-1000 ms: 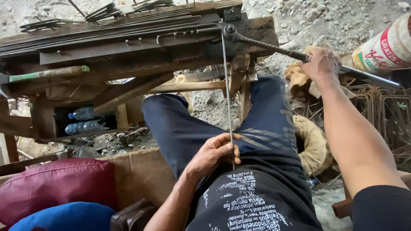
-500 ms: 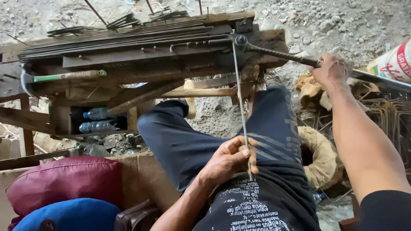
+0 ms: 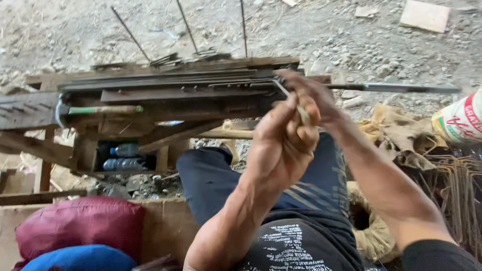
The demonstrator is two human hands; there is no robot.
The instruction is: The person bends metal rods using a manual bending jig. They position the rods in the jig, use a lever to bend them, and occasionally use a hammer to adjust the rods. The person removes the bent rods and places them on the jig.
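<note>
Both hands now up at the bench (image 3: 150, 95): my left hand (image 3: 283, 145) pinches the rod (image 3: 303, 114), right hand (image 3: 314, 98) off the lever (image 3: 401, 88), fingers curled at the rod's bend.

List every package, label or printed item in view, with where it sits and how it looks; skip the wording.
White woven sack with red and green print: right edge, lying on its side, partly cut off.
Two clear plastic bottles with blue labels: lying under the wooden bench, left of centre.
Flat brown cardboard piece: top right, on the gravel.
Black shirt with white print: bottom centre, on the person.
</note>
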